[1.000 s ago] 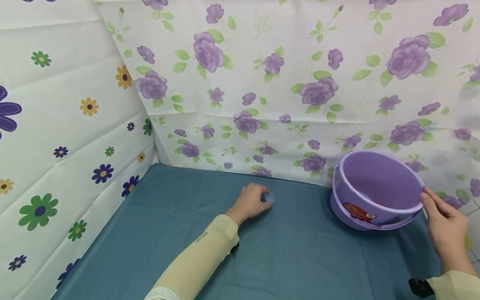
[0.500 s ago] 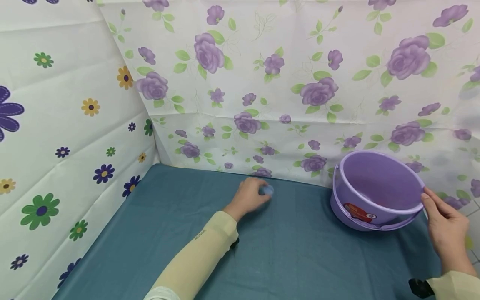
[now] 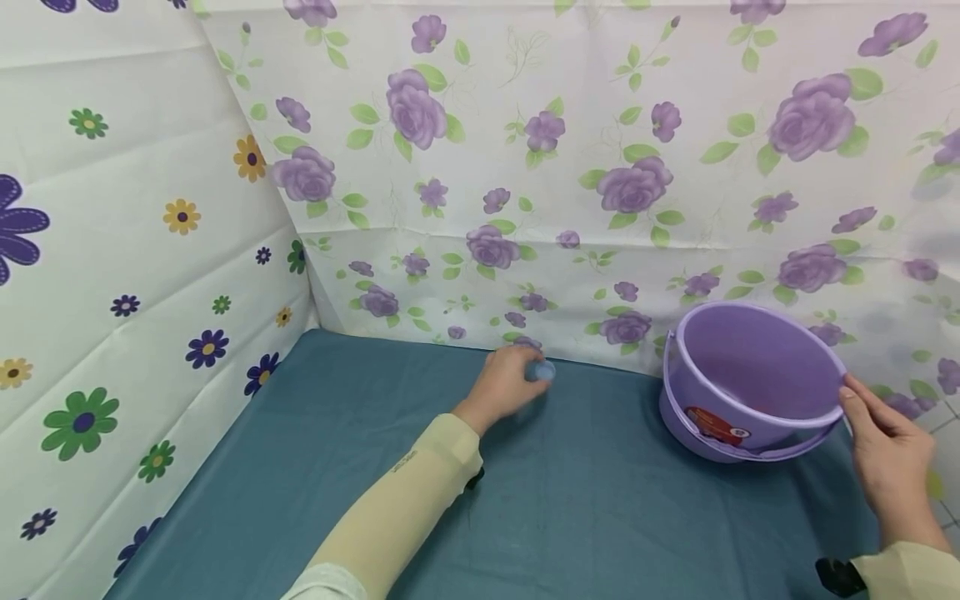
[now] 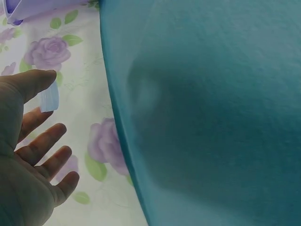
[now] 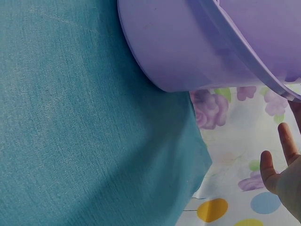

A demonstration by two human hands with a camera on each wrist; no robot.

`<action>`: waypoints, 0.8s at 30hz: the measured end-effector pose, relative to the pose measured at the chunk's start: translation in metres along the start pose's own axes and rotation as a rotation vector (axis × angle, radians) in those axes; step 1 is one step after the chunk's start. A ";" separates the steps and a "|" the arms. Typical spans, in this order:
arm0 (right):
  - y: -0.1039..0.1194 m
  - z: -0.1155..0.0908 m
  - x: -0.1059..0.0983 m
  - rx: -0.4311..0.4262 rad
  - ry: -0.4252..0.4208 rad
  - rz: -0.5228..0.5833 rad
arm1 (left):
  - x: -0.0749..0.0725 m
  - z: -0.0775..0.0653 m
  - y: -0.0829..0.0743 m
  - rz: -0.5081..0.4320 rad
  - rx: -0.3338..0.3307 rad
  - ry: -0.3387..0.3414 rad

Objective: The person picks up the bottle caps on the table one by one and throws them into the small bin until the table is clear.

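Observation:
My left hand [image 3: 498, 390] pinches a small pale-blue bottle cap [image 3: 544, 372] between thumb and index finger, close to the table's back edge. In the left wrist view the cap [image 4: 50, 98] shows a ribbed side, and the other fingers of that hand [image 4: 33, 150] are loosely bent apart from it. At the right stands a purple bucket [image 3: 693, 387], tilted a little, with a red label on its wall and its handle hanging down in front. My right hand [image 3: 892, 454] grips the bucket's right rim with thumb and fingers.
A dark teal cloth [image 3: 600, 500] covers the table. Behind it hangs a white sheet with purple roses [image 3: 491, 246], and another sheet with coloured daisies [image 3: 82, 421] borders the left side. Pale floor tiles show at the far right.
My left hand, with the bottle cap in its pinch, has shifted slightly toward the back edge of the table. The right hand and the bucket have stayed in place.

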State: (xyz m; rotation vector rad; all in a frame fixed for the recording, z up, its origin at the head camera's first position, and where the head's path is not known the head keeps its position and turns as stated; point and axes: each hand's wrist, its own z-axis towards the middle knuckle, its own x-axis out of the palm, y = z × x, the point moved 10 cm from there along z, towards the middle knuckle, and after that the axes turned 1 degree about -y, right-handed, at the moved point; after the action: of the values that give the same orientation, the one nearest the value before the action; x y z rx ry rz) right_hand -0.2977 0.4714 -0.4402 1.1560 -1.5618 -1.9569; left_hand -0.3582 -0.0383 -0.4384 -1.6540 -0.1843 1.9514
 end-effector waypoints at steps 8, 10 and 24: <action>-0.003 0.000 0.001 0.000 0.031 -0.035 | -0.012 0.016 -0.029 -0.030 0.066 -0.023; -0.003 0.000 0.000 0.000 0.026 -0.023 | -0.013 0.021 -0.037 -0.025 0.080 -0.023; -0.003 -0.002 0.000 0.023 0.035 -0.038 | -0.027 0.043 -0.083 0.000 0.172 -0.065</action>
State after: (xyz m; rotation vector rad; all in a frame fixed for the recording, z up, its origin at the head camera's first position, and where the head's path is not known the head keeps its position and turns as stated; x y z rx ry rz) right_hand -0.2958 0.4712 -0.4434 1.2311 -1.5595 -1.9368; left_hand -0.3695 0.0274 -0.3676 -1.4819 -0.0398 1.9640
